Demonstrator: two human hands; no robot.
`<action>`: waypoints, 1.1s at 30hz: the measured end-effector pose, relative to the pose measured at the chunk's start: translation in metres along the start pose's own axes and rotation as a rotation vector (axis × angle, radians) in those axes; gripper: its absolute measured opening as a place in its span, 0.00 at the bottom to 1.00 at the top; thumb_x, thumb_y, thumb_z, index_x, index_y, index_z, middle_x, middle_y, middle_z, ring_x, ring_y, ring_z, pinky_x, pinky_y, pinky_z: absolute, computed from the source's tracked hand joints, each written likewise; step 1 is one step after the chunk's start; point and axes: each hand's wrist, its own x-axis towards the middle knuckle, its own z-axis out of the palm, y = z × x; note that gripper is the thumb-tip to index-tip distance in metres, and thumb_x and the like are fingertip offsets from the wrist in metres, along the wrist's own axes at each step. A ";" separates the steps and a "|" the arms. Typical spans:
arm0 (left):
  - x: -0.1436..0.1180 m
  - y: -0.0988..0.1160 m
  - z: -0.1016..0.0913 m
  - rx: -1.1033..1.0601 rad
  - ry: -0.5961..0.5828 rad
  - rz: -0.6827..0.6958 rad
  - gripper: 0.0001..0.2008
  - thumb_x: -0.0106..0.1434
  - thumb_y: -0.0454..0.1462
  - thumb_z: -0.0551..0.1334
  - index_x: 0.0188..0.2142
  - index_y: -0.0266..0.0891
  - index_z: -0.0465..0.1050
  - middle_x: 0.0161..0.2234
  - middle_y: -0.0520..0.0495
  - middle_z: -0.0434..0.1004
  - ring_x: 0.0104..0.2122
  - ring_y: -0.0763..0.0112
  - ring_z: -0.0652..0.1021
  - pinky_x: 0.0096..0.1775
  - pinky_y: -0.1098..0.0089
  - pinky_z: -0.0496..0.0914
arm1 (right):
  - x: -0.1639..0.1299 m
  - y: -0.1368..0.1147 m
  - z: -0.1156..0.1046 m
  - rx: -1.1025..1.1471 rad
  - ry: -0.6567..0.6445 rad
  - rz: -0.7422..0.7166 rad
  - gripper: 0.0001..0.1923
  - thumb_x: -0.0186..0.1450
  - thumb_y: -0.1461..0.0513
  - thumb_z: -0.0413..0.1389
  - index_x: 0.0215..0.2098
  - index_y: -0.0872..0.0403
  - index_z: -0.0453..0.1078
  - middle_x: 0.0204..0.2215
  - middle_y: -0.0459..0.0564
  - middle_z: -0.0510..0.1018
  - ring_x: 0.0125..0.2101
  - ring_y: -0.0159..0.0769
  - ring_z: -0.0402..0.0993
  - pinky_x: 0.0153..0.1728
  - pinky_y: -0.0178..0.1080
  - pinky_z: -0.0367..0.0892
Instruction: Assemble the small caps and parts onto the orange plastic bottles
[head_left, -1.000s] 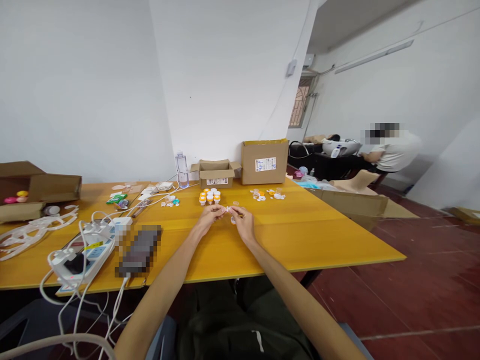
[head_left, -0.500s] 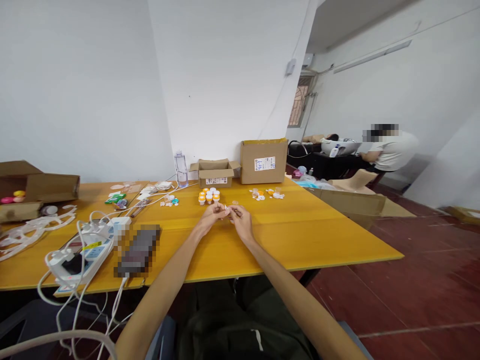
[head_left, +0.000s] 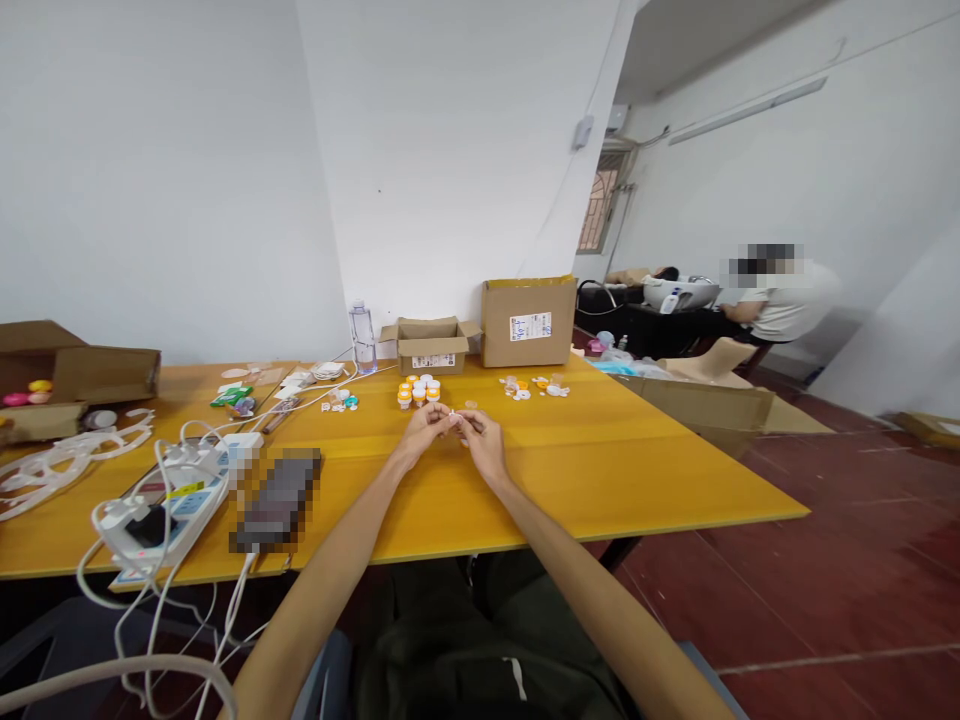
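- Yellow tabletop [head_left: 600, 470] fills the middle band of the frame, both forearms reaching up from the bottom edge to meet at its centre.
- Upper centre, against the white wall: a tall cardboard box [head_left: 529, 322], and an open, lower box [head_left: 430, 345] just to its left, with a clear bottle [head_left: 361, 337] further left.
- Lower left: a white power strip [head_left: 176, 500] in a tangle of cables.
- Just above the hands, a cluster of small orange-and-white jars [head_left: 418, 391]; a scatter of loose caps [head_left: 536, 387] lies to the right of them.
- Left hand [head_left: 421, 428] and right hand [head_left: 484, 442] are drawn together, fingertips meeting at frame centre.
- Between those fingertips sits a tiny white piece [head_left: 453, 418], pinched from both sides and held just over the tabletop. Too small to tell its long axis.
- Neither hand is nearer: the piece lies right at the meeting point, and the jars stand just beyond it, slightly towards the left hand's side.
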 end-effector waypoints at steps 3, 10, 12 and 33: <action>0.001 -0.002 -0.002 0.015 -0.004 0.011 0.19 0.48 0.50 0.73 0.25 0.40 0.70 0.20 0.55 0.70 0.24 0.74 0.71 0.29 0.72 0.63 | -0.001 -0.003 0.000 -0.005 -0.009 0.005 0.17 0.55 0.47 0.60 0.27 0.52 0.76 0.27 0.48 0.79 0.27 0.37 0.76 0.28 0.37 0.75; 0.005 -0.005 -0.003 -0.009 0.006 0.001 0.19 0.49 0.51 0.70 0.25 0.40 0.70 0.21 0.54 0.71 0.23 0.74 0.70 0.27 0.71 0.62 | -0.002 -0.007 -0.001 -0.054 -0.020 0.005 0.19 0.56 0.45 0.59 0.28 0.52 0.77 0.28 0.49 0.80 0.27 0.38 0.77 0.25 0.36 0.73; 0.005 -0.005 -0.003 -0.011 0.019 -0.003 0.17 0.49 0.49 0.70 0.24 0.40 0.70 0.21 0.53 0.71 0.22 0.74 0.69 0.27 0.71 0.62 | -0.001 -0.006 -0.002 -0.049 -0.023 0.030 0.20 0.55 0.44 0.59 0.29 0.52 0.77 0.28 0.50 0.81 0.27 0.38 0.77 0.25 0.36 0.72; 0.003 -0.002 -0.001 0.079 0.000 0.023 0.09 0.50 0.42 0.68 0.23 0.40 0.71 0.20 0.53 0.72 0.24 0.72 0.72 0.29 0.71 0.64 | 0.004 0.005 -0.001 0.043 0.053 0.050 0.20 0.52 0.45 0.63 0.30 0.53 0.78 0.24 0.49 0.80 0.24 0.37 0.74 0.22 0.36 0.69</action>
